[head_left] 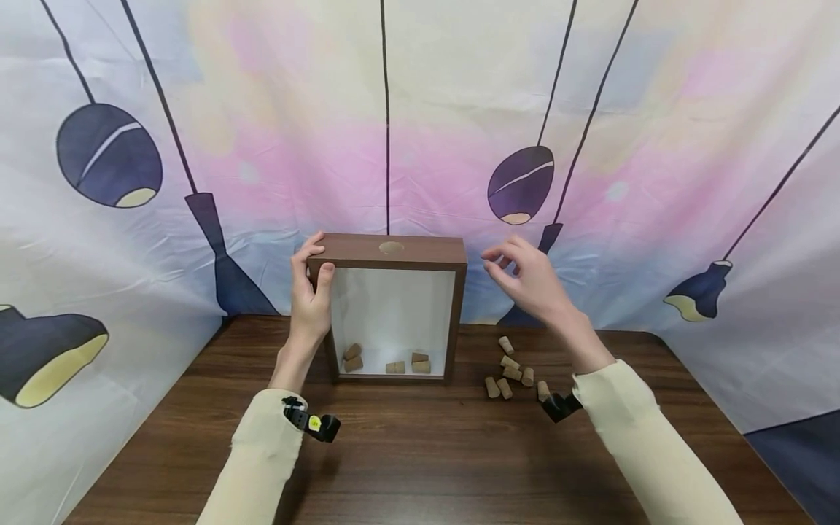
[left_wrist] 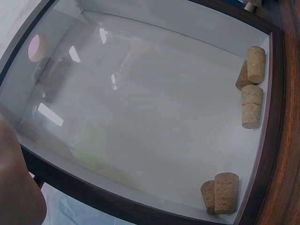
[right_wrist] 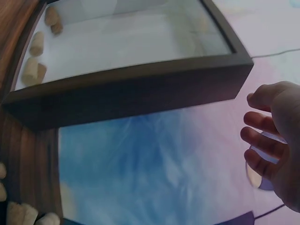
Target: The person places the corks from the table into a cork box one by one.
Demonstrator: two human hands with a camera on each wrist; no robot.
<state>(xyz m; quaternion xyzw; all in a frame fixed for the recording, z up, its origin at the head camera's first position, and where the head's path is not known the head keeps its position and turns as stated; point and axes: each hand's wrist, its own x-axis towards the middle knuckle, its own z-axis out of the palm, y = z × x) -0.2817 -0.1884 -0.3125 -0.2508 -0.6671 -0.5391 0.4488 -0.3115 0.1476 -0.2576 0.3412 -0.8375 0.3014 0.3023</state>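
A brown shadow-box frame (head_left: 394, 252) with a clear front and a round hole in its top stands upright on the table. My left hand (head_left: 311, 295) grips its upper left corner, the thumb at the front edge and fingers around the side and top. Several corks (left_wrist: 251, 105) lie along the bottom inside the frame. To the right of the frame, my right hand (head_left: 528, 279) is raised in the air, apart from it. Its fingers (right_wrist: 262, 140) are loosely bent, and nothing shows between them. Below that hand, loose corks (head_left: 510, 362) are scattered on the table.
The dark wood table (head_left: 420, 445) reaches to a printed cloth backdrop (head_left: 433, 109) hanging behind and at the sides. One loose cork (head_left: 543, 391) lies beside the right wrist's camera (head_left: 560, 407). Another camera (head_left: 313, 423) sits on the left wrist.
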